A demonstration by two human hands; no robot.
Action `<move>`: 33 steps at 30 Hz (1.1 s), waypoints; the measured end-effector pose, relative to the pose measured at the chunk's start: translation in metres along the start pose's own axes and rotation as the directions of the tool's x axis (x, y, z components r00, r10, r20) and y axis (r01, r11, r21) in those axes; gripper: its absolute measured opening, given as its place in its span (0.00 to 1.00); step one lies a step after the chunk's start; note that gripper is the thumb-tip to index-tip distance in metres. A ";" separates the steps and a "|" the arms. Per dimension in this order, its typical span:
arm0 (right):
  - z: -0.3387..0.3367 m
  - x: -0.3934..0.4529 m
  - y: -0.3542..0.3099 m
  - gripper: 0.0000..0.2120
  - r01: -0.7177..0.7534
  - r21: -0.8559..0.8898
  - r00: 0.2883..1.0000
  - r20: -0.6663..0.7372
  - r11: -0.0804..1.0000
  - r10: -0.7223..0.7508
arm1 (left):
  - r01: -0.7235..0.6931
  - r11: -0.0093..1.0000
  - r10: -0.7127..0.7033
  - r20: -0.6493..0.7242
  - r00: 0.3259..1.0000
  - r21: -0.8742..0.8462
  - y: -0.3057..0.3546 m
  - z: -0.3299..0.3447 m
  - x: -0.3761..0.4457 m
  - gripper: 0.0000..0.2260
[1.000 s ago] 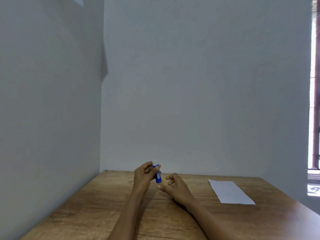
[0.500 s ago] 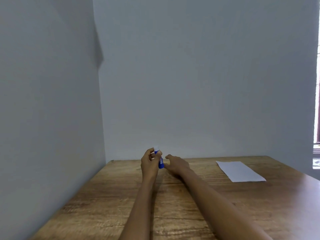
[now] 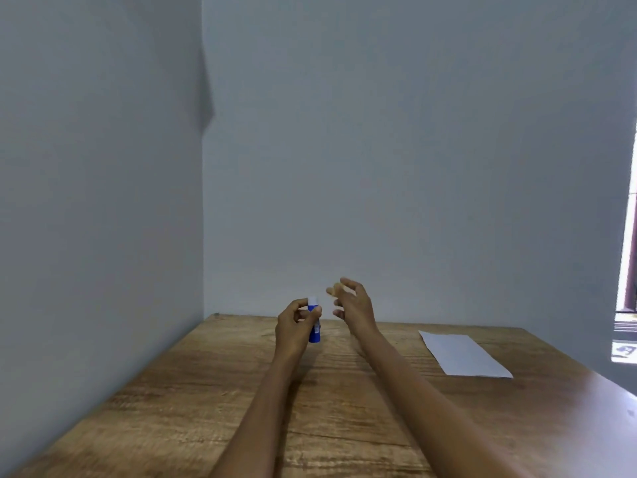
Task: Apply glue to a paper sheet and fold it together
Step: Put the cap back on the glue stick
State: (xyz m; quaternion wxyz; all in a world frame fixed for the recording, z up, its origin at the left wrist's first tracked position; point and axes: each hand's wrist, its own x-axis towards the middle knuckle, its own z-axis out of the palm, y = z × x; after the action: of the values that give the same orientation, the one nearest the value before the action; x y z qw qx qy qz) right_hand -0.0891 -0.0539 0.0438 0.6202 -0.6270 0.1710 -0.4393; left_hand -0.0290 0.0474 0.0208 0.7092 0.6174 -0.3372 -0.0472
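Note:
My left hand is closed around a blue glue stick with a white top, holding it upright just above the far middle of the wooden table. My right hand is raised beside it, a little higher and apart from the stick, with its fingers spread and nothing clearly in them. A white paper sheet lies flat on the table to the right, well away from both hands.
Grey walls close the table in at the left and at the back. A bright window strip shows at the right edge. The table's right edge runs diagonally at the lower right.
My right hand has lifted off the table and away from the glue stick, and its fingers have spread. My left hand still holds the stick upright. The view has shifted slightly.

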 end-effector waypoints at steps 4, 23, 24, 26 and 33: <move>-0.001 -0.009 -0.006 0.11 0.009 0.184 0.999 0.033 0.983 -0.016 | -0.045 0.998 0.043 0.062 0.997 0.033 0.004 0.007 -0.007 0.07; -0.006 -0.011 0.006 0.07 0.070 -0.041 0.997 -0.021 0.997 -0.071 | -0.051 0.993 0.041 0.090 0.995 0.105 0.000 0.008 -0.006 0.03; -0.007 -0.011 0.007 0.08 0.079 -0.064 0.997 -0.019 0.995 -0.080 | -0.058 0.993 0.048 0.093 0.995 0.106 -0.001 0.009 -0.006 0.04; -0.009 -0.011 0.007 0.09 0.097 -0.114 0.995 -0.011 0.989 -0.099 | -0.065 0.990 0.054 0.091 0.994 0.122 -0.001 0.011 -0.005 0.04; -0.009 -0.014 0.009 0.08 0.163 -0.276 0.986 0.023 0.947 -0.162 | -0.047 0.987 0.040 0.048 0.998 0.153 -0.007 0.016 -0.007 0.06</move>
State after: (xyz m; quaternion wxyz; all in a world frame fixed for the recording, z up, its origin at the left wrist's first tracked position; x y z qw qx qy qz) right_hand -0.1007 -0.0508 0.0292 0.4881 -0.7196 0.1786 -0.4605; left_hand -0.0402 0.0355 0.0121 0.6524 0.6616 -0.3692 -0.0194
